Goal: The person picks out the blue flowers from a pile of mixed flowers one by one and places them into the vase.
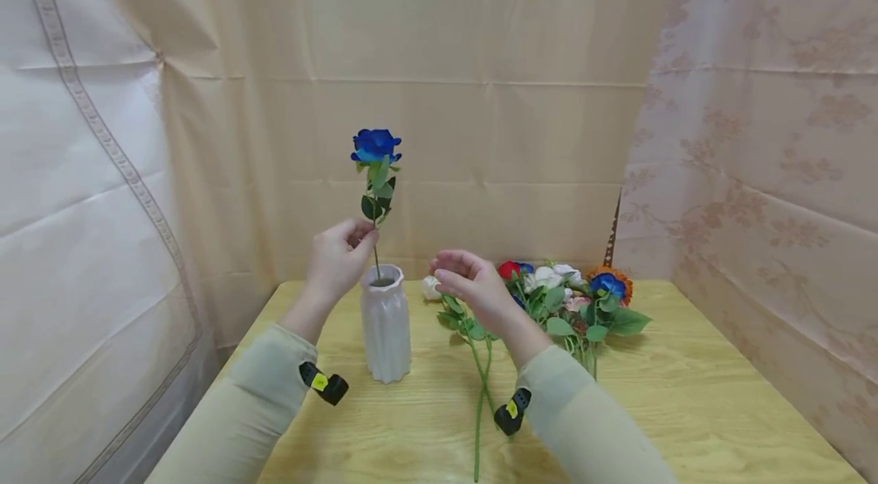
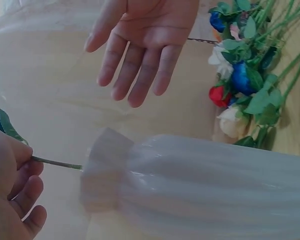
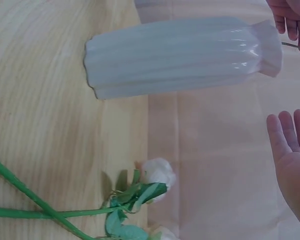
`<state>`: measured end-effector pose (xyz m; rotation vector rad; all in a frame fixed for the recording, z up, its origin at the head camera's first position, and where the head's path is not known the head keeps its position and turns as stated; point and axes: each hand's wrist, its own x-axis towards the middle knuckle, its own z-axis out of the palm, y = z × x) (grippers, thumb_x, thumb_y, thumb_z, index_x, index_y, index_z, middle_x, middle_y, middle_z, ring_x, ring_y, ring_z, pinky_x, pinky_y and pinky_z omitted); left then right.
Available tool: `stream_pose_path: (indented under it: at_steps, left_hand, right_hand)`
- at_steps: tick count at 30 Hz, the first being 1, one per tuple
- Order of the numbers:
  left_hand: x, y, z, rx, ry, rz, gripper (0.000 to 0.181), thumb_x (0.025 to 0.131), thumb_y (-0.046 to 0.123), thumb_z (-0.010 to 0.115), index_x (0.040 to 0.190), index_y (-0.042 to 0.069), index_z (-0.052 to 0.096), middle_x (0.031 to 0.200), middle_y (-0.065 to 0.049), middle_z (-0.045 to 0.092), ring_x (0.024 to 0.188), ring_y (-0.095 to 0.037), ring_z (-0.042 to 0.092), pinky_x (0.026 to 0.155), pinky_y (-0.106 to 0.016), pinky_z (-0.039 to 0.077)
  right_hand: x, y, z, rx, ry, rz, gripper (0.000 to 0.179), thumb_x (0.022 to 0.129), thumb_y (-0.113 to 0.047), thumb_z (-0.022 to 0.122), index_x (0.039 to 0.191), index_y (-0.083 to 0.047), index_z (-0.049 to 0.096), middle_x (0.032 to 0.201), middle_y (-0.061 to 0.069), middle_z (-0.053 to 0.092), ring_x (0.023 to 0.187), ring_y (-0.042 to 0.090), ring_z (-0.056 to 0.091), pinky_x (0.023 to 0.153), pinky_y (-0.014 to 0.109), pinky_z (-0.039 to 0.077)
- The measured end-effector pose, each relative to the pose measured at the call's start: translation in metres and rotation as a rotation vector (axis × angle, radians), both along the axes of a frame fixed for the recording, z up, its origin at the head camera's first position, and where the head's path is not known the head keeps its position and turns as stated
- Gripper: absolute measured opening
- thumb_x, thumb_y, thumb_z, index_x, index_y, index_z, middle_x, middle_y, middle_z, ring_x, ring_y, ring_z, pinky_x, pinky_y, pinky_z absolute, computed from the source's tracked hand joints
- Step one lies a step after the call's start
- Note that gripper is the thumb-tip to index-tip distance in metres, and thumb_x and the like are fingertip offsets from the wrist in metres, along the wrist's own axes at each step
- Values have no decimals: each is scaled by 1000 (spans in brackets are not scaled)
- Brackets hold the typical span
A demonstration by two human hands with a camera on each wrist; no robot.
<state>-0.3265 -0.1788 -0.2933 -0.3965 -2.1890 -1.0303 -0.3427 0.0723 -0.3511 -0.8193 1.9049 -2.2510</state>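
A blue artificial rose (image 1: 375, 146) stands upright over the white fluted vase (image 1: 386, 331), the lower end of its stem inside the vase's mouth. My left hand (image 1: 341, 259) pinches that stem between thumb and fingertips, a little above the rim. In the left wrist view the stem (image 2: 57, 162) runs from the fingertips into the vase neck (image 2: 107, 170). To the right of the vase, my right hand (image 1: 480, 290) is held in the air with its fingers extended and nothing in it. The right wrist view shows its palm and straight fingers (image 3: 287, 132) apart from the vase.
Right of the vase, a white rose (image 1: 430, 288) and crossed green stems (image 1: 478, 423) lie on the wooden table (image 1: 686, 392). Farther right is a pile of artificial flowers, with a red rose (image 1: 509, 270), a blue rose (image 1: 609, 286) and an orange bloom (image 1: 620, 277). Curtains hang behind.
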Motion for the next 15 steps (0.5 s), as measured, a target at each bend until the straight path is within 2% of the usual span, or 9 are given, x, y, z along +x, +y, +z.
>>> stream_pose_path:
  at_steps: [5,8,12,15]
  left_hand:
    - [1,1,-8,-36,12,8,12,95,15,70,97,4,76,79,-5,71,67,-19,61,61,-33,50]
    - [2,1,-12,-68,5,17,12,95,15,70,95,4,76,75,-3,69,63,-18,58,57,-33,49]
    - [3,-1,-19,-121,-20,21,15,97,19,68,93,7,76,73,-1,68,62,-17,57,56,-33,49]
    - [4,-2,-25,-160,-50,26,16,97,21,67,89,10,75,76,1,68,65,-17,59,58,-33,50]
  right_hand:
    - [0,-2,-9,29,-3,5,42,99,-9,66,136,7,54,129,19,63,125,38,57,105,50,47]
    - [-1,-3,-14,62,-9,11,41,100,-12,66,136,5,55,132,21,60,123,34,58,104,46,48]
    - [1,-4,-21,78,-34,21,43,100,-13,67,137,4,54,132,20,61,121,31,60,101,41,51]
    - [3,-4,-25,83,-50,28,43,99,-12,67,137,4,54,130,16,62,122,32,59,100,42,52]
